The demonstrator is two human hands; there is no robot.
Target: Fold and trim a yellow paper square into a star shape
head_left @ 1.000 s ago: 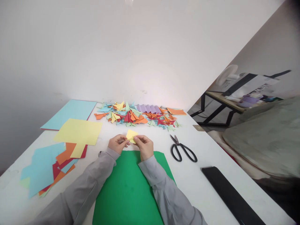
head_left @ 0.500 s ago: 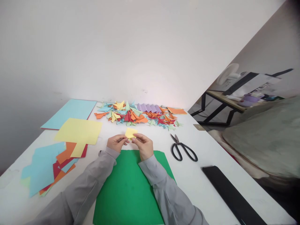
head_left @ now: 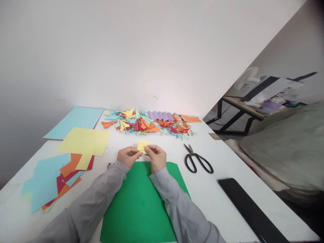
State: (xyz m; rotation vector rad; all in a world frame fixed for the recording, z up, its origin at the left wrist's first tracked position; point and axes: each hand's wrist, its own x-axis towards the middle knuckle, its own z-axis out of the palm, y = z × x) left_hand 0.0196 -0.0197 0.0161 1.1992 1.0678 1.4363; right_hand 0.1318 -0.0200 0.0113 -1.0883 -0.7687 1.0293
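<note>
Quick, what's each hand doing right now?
Left hand: closed, pinching the small yellow paper at its left edge.
Right hand: closed, pinching the same paper from the right.

Left grip (head_left: 128, 157) and right grip (head_left: 157, 158) pinch close together

White table (head_left: 211, 199): green sheet (head_left: 139, 202), scissors (black-handled) (head_left: 191, 154), black bar (head_left: 246, 206), colourful folded papers (head_left: 138, 126), flat coloured sheets (head_left: 45, 180).

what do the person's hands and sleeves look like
The left hand and right hand are ungloved. The left sleeve and right sleeve are long, grey and creased, with no visible print.
</note>
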